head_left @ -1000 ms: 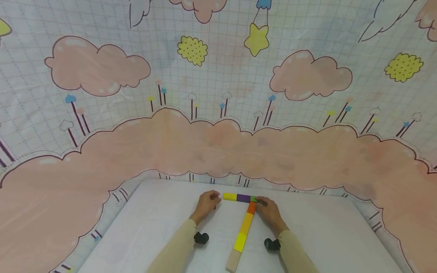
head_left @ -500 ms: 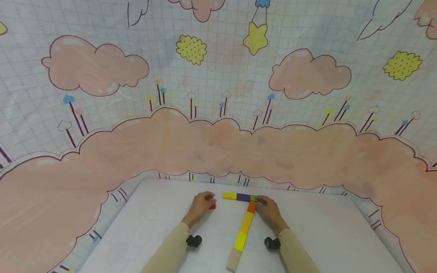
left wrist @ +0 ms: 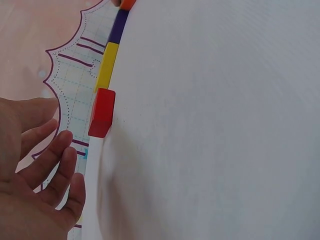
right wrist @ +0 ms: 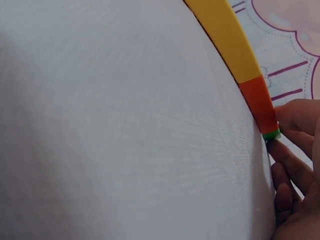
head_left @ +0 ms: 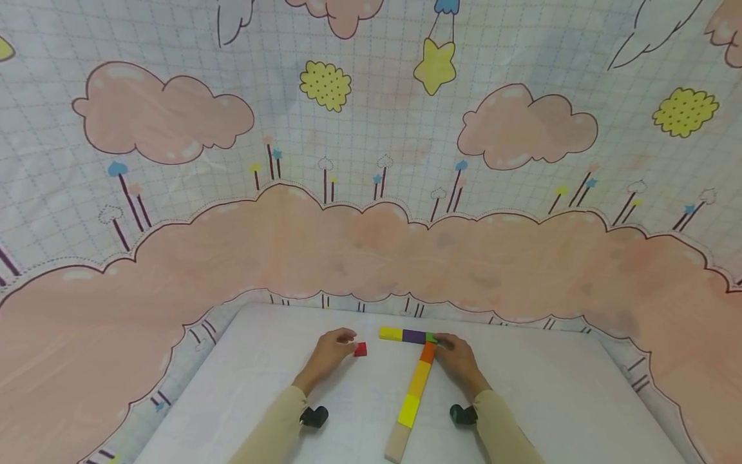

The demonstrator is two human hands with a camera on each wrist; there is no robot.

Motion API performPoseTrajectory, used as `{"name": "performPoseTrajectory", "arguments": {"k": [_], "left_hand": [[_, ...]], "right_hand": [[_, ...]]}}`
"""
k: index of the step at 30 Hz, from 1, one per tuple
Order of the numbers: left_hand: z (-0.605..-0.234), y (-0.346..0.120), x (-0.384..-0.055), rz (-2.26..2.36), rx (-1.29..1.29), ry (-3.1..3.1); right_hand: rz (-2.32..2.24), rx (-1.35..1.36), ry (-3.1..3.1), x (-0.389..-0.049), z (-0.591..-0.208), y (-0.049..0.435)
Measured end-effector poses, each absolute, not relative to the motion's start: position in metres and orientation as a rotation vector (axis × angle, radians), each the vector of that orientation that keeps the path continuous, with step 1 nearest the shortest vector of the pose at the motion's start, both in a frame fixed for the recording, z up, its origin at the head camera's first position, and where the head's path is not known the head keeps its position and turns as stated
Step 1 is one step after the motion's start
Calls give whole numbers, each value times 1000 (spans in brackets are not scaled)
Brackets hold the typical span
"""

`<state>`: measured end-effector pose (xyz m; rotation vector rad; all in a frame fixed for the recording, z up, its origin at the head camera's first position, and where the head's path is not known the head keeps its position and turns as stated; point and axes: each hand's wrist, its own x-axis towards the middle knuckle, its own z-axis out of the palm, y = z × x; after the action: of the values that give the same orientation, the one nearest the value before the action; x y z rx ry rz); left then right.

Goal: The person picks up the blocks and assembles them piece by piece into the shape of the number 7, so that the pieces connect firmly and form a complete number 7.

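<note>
A red block [head_left: 361, 348] stands on the white table, left of the rows. Just beside it my left hand [head_left: 332, 354] hovers with loosely bent fingers and nothing between them; the left wrist view shows a gap between fingers and block. At the far end, a yellow block [head_left: 391, 334], a purple block [head_left: 414, 336] and a green block [head_left: 430, 338] form a short row. My right hand [head_left: 458, 361] pinches the green block between thumb and fingertips, partly covering it. An orange block [right wrist: 258, 103] touches the green one, close to my right thumb.
From the orange block a slanting row runs toward me: an amber block [head_left: 419, 380], a bright yellow block [head_left: 408, 410] and a plain wooden block [head_left: 397, 442]. A patterned cloth [head_left: 371, 251] hangs behind the white table [head_left: 556, 399]. Dark wrist devices sit at both cuffs.
My left hand has let go of the red block and drawn back to the left, so the block now shows fully. My right hand stays at the green block.
</note>
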<state>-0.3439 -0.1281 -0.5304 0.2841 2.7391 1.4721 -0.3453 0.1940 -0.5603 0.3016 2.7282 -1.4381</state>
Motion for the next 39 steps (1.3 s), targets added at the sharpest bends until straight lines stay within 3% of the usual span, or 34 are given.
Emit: {"name": "performPoseTrajectory", "arguments": {"k": [39], "left_hand": [[-543,-127,-350,1220,261,2789]], "right_hand": [[-1417,323,2745,-346,-561,195]]}}
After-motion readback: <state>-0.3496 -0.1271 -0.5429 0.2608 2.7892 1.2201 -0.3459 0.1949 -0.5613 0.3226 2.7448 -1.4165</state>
